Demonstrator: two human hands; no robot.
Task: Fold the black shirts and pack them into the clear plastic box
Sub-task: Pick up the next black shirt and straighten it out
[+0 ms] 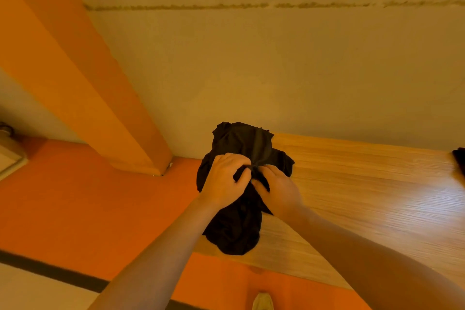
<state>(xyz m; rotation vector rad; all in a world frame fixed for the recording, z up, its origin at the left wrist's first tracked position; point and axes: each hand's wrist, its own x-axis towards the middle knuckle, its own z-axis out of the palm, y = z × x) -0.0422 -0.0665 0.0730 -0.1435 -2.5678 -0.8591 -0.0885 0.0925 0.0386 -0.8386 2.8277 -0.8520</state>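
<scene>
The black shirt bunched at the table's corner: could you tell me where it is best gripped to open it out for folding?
The black shirt hangs crumpled, pinched mid-bundle by the left hand and right hand. Probably best to regrip along the upper hem-like edge, one hand per side from above, so its weight drops it open over the wooden table. Which edge is collar or hem cannot be told.

Two hands, left hand (222,175) and right hand (279,190); one bunched black shirt (236,229); one wooden table (364,196).

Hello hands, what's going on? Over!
Left hand and right hand both gripping bunched black shirt over wooden table edge. Not folded. Box unseen.
</scene>
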